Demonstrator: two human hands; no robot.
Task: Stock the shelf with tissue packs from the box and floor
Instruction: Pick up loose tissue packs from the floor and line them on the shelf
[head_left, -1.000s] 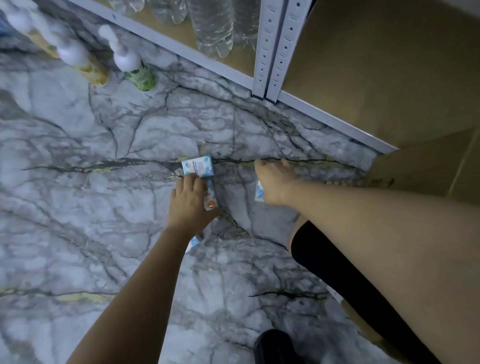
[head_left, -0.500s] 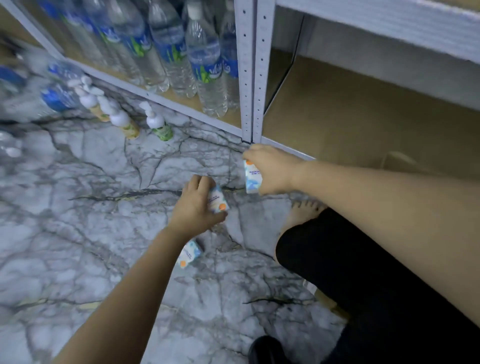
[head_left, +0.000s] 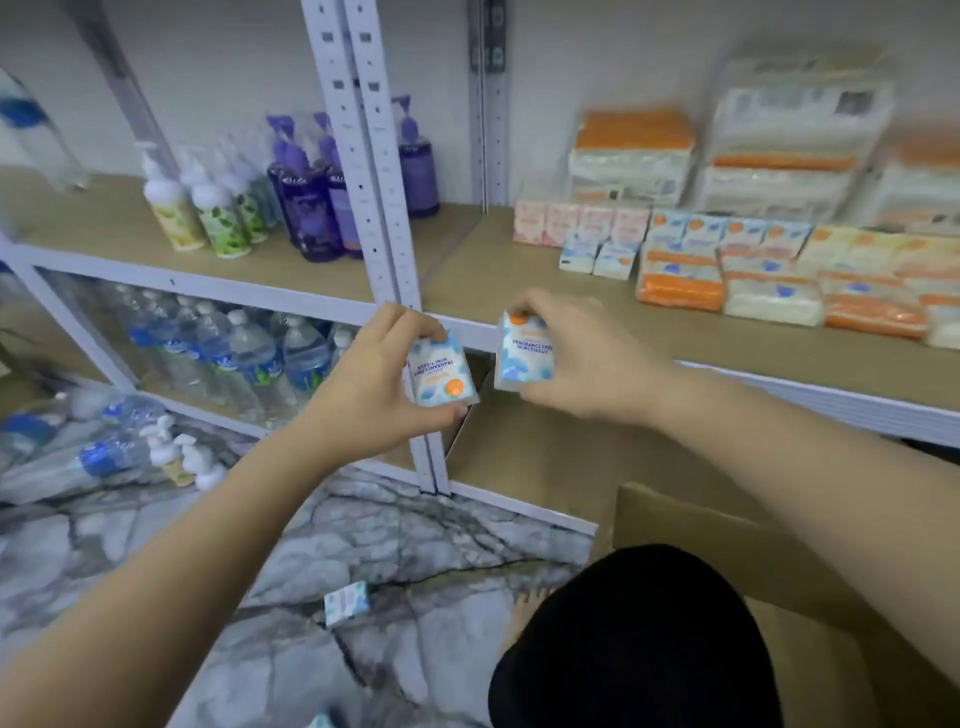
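Both hands hover just below the tan wooden shelf board (head_left: 519, 291). The left hand (head_left: 363, 395) grips one small blue-and-white plastic tissue pack (head_left: 441, 376), the right hand (head_left: 576, 358) another (head_left: 522, 353) (mid-carry, I judge). Next: set both on the board beside the stocked mini packs (head_left: 597, 257); one pack (head_left: 347, 603) remains on the floor below.

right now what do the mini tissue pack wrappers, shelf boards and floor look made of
Mini tissue pack in the left hand: thin glossy printed plastic film, seemingly.
Shelf board: matte tan, likely wood board or laminate.
Floor: polished grey-veined marble or marble-look tile.
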